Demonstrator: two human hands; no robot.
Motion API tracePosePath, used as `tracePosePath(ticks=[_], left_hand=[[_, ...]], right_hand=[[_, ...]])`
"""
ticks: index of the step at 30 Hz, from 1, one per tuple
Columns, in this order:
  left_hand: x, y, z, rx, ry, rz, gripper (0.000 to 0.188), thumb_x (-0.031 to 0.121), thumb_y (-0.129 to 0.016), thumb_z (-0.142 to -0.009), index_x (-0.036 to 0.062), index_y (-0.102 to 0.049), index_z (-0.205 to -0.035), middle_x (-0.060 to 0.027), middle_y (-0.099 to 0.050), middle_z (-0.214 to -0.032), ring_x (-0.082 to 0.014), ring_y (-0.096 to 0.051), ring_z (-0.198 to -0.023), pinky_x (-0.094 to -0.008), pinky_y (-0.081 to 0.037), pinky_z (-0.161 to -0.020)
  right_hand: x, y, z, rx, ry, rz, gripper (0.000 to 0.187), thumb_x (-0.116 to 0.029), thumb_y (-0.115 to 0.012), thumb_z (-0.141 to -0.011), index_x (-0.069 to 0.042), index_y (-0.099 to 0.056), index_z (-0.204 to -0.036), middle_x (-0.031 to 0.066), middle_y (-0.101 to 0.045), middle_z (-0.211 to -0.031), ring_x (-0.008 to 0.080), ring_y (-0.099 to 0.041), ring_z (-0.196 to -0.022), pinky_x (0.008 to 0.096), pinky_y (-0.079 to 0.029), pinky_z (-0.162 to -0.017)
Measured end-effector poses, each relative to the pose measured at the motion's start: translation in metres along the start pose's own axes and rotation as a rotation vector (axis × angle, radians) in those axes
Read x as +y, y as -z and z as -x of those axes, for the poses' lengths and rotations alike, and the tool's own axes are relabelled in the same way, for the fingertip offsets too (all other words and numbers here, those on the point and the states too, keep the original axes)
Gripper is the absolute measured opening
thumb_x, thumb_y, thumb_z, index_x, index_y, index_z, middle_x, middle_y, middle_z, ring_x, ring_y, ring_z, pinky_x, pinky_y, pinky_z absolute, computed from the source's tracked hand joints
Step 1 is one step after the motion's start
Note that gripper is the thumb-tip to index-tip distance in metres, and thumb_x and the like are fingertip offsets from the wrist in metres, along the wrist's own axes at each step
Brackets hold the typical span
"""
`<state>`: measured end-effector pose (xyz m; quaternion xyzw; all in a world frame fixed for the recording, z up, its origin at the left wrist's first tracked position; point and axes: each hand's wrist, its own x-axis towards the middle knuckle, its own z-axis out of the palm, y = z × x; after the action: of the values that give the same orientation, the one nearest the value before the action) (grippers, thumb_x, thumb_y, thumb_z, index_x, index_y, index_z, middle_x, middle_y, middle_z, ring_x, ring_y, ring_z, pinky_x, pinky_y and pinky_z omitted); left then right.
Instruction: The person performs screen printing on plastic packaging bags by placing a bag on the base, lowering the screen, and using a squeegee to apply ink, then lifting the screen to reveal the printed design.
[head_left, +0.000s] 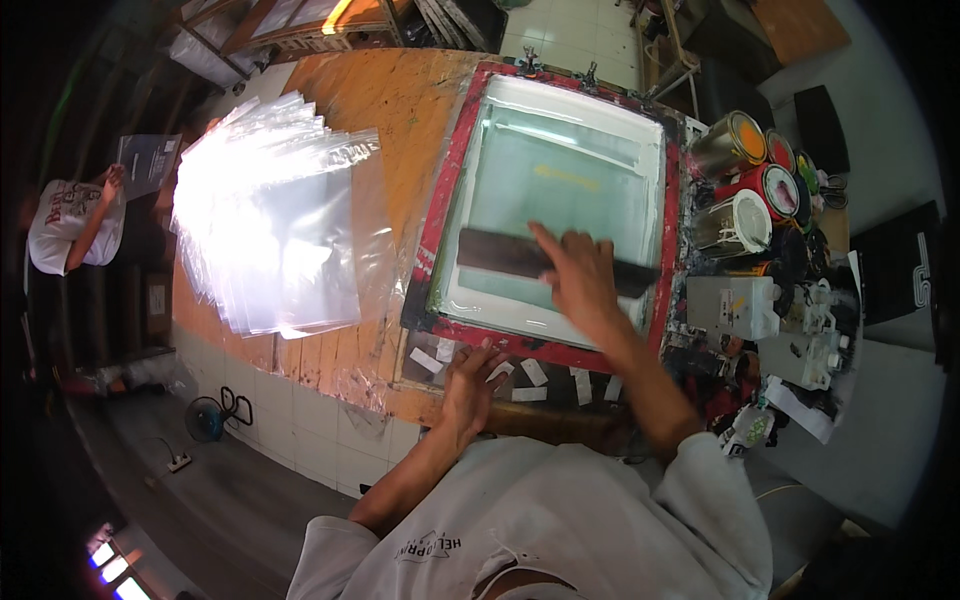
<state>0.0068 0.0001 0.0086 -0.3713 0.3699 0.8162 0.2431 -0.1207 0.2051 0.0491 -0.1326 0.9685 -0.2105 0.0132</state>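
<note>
Right hand (585, 275) has the squeegee (500, 253), a long dark bar: fingers over it, index finger stretched out along the far side. Squeegee lies crosswise over the screen mesh (510, 190), in the near half, its right end close to the frame's right rail. Slight blur on hand and bar.

Screen frame (432, 235) is red, scuffed, on the wooden worktable (400, 90), right of its middle. Mesh is pale green with a whitish border and a small yellow mark (567, 178) beyond the squeegee. Two metal clamps (530, 62) sit along the frame's far edge.

Left hand (472, 380) is at the near rail, left of centre, fingers loosely bent and a little apart. Can't tell if it grips the rail or just rests there. White paper strips (533, 372) lie scattered beside it, along the near side of the frame.

Left on the table: fanned pile of clear plastic bags (270, 240) (strong glare, single edges hard to read). Right of the frame: open ink cans (745, 135), orange, red and white among them, with translucent plastic jugs (732, 305) nearer the person.

Off to the far left, a co-worker (75, 225) in a white shirt holds up a dark printed sheet (148, 160). Small fan (204, 420) on the floor below the table's left side.
</note>
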Motion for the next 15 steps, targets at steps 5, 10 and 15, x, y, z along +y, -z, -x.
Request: tracePosePath(ticks=[5, 10, 15], left_hand=[[0.028, -0.020, 0.024, -0.122, -0.077, 0.013, 0.028, 0.026, -0.071, -0.096, 0.0112, -0.058, -0.115, -0.0049, -0.065, -0.112, -0.0247, -0.062, -0.110, -0.0463, -0.043, -0.102], [0.077, -0.055, 0.048, -0.398, -0.297, 0.047, 0.020, 0.009, -0.069, -0.093, 0.0033, -0.061, -0.111, -0.0101, -0.069, -0.108, -0.0305, -0.067, -0.110, -0.0487, -0.046, -0.108], [0.151, -0.136, 0.034, -0.808, -0.665, -0.061, 0.024, 0.009, -0.056, -0.097, -0.0023, -0.068, -0.115, -0.0153, -0.071, -0.121, -0.0333, -0.069, -0.107, -0.0448, -0.051, -0.103]], right_hand=[[-0.073, 0.022, 0.058, 0.162, -0.065, 0.226, 0.071, -0.003, -0.072, -0.083, -0.020, -0.052, -0.149, 0.0088, -0.054, -0.101, 0.0265, -0.052, -0.099, 0.0478, -0.034, -0.091], [-0.098, 0.085, 0.041, 0.318, -0.029, 0.296, 0.063, -0.029, -0.075, -0.087, -0.020, -0.056, -0.146, 0.0085, -0.054, -0.098, 0.0260, -0.053, -0.096, 0.0492, -0.034, -0.092], [-0.078, 0.172, -0.030, 0.534, 0.113, 0.362, 0.047, -0.040, -0.070, -0.093, -0.017, -0.067, -0.134, 0.0092, -0.063, -0.090, 0.0303, -0.061, -0.086, 0.0442, -0.044, -0.086]])
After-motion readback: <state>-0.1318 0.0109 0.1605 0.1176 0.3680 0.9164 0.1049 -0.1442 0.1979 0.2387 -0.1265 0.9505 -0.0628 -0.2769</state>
